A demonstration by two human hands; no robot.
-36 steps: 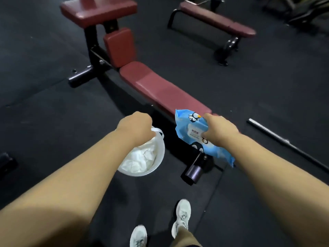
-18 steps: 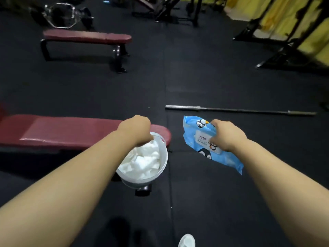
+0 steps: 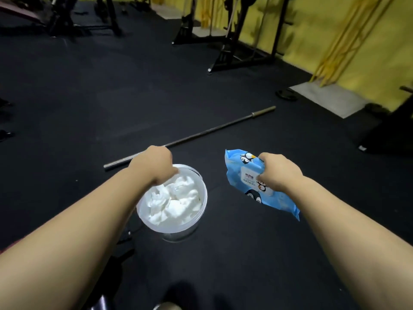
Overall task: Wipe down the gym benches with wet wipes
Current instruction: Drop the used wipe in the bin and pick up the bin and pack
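Observation:
My left hand (image 3: 154, 164) grips the far rim of a clear plastic tub (image 3: 196, 215) and carries it in the air; crumpled white wipes (image 3: 174, 200) fill it. My right hand (image 3: 279, 173) grips a blue wet-wipe pack (image 3: 241, 175) with penguin pictures and a white flap, held tilted over the black floor. No red bench pad is in view; only a dark piece of a bench frame (image 3: 120, 253) shows under my left forearm.
A steel barbell (image 3: 201, 133) lies on the black rubber floor just beyond my hands. Black racks (image 3: 228, 52) stand at the back along a yellow wall (image 3: 368, 41). A weight plate (image 3: 286, 95) and a grey mat (image 3: 328, 99) lie at the right.
My view has swung to the right: the red bench has slid out of the left side and the racks and yellow wall have come in. Both hands keep their hold.

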